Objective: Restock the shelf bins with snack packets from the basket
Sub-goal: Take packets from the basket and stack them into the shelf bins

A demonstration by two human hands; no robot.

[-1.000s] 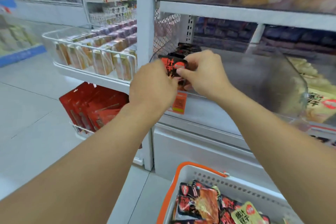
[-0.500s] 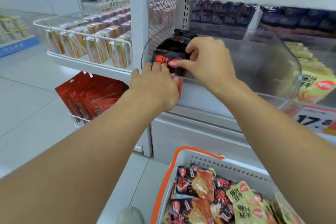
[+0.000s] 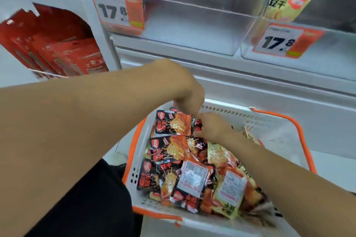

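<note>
Head view: both my hands are down in the basket (image 3: pixel 285 121) among the snack packets (image 3: pixel 185 159). Left hand (image 3: pixel 187 92) fingers curl at a black packet's (image 3: pixel 173 123) top edge; whether they grip, I cannot tell. Right hand's (image 3: pixel 213 127) are hidden. Light, crinkly, slick film; I'd pinch the sealed edge.

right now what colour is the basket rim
Orange, on a white perforated basket; the head view shows it.

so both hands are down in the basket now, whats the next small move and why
Probably close the fingers on one black-and-red packet at the top of the heap and lift it toward the clear bin. Both the left hand and right hand sit at that packet's edge, the basket is still full, and the bin looks mostly bare.
</note>
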